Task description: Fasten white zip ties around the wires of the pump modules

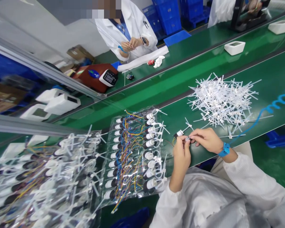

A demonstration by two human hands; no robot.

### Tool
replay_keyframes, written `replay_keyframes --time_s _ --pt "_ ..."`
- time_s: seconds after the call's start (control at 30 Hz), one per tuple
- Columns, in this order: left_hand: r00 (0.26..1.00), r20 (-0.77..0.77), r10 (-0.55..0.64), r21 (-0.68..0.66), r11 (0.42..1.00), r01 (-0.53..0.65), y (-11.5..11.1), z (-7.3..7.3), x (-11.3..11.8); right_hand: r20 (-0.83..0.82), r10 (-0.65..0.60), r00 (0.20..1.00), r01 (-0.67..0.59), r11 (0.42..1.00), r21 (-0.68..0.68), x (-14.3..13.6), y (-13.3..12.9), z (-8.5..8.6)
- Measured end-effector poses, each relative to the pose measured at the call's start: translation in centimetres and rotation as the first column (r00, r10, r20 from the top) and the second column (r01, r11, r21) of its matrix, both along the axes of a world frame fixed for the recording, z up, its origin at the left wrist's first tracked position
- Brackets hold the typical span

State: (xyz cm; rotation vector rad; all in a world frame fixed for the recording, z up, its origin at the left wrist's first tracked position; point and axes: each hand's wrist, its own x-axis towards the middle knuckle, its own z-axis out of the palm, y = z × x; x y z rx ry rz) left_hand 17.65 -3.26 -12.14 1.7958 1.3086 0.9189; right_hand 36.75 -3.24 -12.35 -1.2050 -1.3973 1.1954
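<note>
Near the table's front edge my left hand is closed, thumb and fingertips pinching a small greyish part whose kind I cannot make out. My right hand meets it from the right, with its thumb and forefinger pinched at the same part. Just beyond my left fingertips lies a small white-and-black motor-like unit with thin wires. A clear tube with a white branching connector extends from that unit. Around my right wrist is a blue strap.
A heap of white connectors with tubes lies right of centre. On the left, a plastic tray holds rows of wired units; more trays are beyond it. A blue coiled cord crosses the right side. A co-worker's hands are across the conveyor belt.
</note>
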Motion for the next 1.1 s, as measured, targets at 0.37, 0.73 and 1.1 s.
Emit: replay_keyframes --time_s 0.37,0.73,1.1 --pt "1.000 0.003 -0.009 0.036 0.999 0.009 0.1 0.1 0.0 0.054 0.029 0.998 -0.031 0.999 0.044 0.1 0.4 -0.1" --pt "0.996 0.076 0.041 0.013 0.999 -0.042 0.0 -0.1 0.5 -0.058 -0.040 0.998 0.042 0.998 0.040 -0.4 0.6 -0.7" --pt "0.984 0.092 0.152 0.089 0.983 -0.160 -0.3 -0.4 0.3 -0.021 -0.030 0.999 0.031 0.998 0.058 -0.5 0.8 -1.1"
